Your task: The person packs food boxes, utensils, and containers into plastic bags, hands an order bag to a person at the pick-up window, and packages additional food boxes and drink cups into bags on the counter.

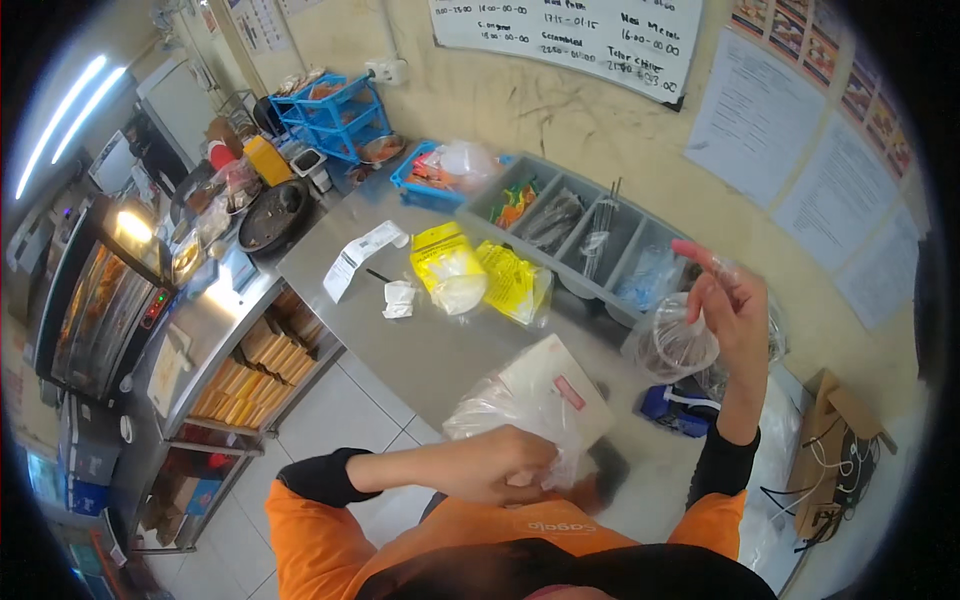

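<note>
My left hand (517, 465) is closed on the gathered end of a clear plastic bag (487, 405) close to my body. The bag lies against a white box (559, 382) with a red mark, on the steel counter. Raised at the right, my right hand (724, 300) has its index finger stretched out and the other fingers curled; whether it holds anything is unclear. Just below and left of it is a round container wrapped in clear plastic (675, 341). Two yellow printed packets (442, 259) lie behind the box, beside a paper receipt (364, 255) and a crumpled white paper (399, 298).
A grey divided tray (551, 262) with sachets, black cutlery and sticks runs along the wall. Behind stand a blue basket (431, 199) and a blue tiered rack (341, 116). A blue tape dispenser (679, 412) is at the right; a lit food display case (97, 300) stands far left.
</note>
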A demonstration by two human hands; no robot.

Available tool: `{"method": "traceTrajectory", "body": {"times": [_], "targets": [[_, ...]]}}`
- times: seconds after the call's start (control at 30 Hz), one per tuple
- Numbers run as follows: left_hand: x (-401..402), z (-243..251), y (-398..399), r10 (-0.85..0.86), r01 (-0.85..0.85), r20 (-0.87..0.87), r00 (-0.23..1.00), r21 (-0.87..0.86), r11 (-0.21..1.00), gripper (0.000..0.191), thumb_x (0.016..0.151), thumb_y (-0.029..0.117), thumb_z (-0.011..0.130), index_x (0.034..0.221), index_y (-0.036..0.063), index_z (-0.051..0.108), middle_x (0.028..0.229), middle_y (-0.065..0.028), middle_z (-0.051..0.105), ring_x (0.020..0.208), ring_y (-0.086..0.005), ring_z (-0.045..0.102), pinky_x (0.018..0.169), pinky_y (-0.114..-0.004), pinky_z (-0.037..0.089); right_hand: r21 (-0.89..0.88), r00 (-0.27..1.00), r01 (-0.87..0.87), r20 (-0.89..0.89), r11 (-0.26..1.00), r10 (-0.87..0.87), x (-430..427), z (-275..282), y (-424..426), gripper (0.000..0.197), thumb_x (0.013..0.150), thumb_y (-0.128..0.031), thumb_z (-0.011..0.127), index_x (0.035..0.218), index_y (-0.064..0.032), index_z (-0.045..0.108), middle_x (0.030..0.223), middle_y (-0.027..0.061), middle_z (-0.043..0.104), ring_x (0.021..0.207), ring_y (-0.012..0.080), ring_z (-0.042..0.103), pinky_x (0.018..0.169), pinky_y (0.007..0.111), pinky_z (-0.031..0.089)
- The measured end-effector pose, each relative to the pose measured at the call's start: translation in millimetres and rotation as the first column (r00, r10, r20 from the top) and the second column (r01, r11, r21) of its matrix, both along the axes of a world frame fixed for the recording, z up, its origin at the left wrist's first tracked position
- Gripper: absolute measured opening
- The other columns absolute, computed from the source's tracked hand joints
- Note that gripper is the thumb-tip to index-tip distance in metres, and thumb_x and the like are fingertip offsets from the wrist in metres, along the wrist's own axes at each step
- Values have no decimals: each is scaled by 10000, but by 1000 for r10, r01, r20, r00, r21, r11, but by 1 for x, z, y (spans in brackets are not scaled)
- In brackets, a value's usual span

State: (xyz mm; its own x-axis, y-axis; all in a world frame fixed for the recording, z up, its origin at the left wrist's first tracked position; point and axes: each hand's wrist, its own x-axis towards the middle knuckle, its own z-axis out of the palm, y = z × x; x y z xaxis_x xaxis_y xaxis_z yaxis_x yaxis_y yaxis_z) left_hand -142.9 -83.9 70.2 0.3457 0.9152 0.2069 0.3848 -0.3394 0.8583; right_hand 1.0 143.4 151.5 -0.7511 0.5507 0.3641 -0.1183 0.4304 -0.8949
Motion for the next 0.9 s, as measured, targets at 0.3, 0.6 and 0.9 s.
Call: {"method": "traceTrajectory", "body": {"times": [0.3, 0.6, 0.9], "targets": [[26, 8, 25, -124, 123, 7, 992, 34, 992, 127, 725, 53, 567, 812, -23, 513, 723, -177, 574, 718, -376, 579, 595, -399, 442, 135, 988, -154, 4, 979, 155, -56, -21, 39, 324, 835, -144, 506, 1100, 8, 612, 594, -39, 465, 536, 49, 435, 511, 195, 351], [-17, 4, 80, 255, -266, -193, 947, -33, 963, 210, 640, 37, 593, 840, -19, 559, 788, -233, 585, 802, -389, 582, 695, -446, 459, -229, 730, -658, 39, 717, 683, -71, -76, 23, 714, 656, -476, 741, 1183, -32, 555, 1093, 162, 614, 711, 157, 624, 631, 232, 465], [-39, -18, 70, 370, -369, 31, 928, 179, 912, 307, 659, 23, 647, 946, 31, 538, 875, -183, 563, 801, -385, 553, 672, -402, 464, 197, 843, -355, 491, 914, 222, -31, -111, -22, 345, 681, -138, 680, 974, 26, 601, 779, 152, 634, 748, 308, 629, 642, 347, 468]]}}
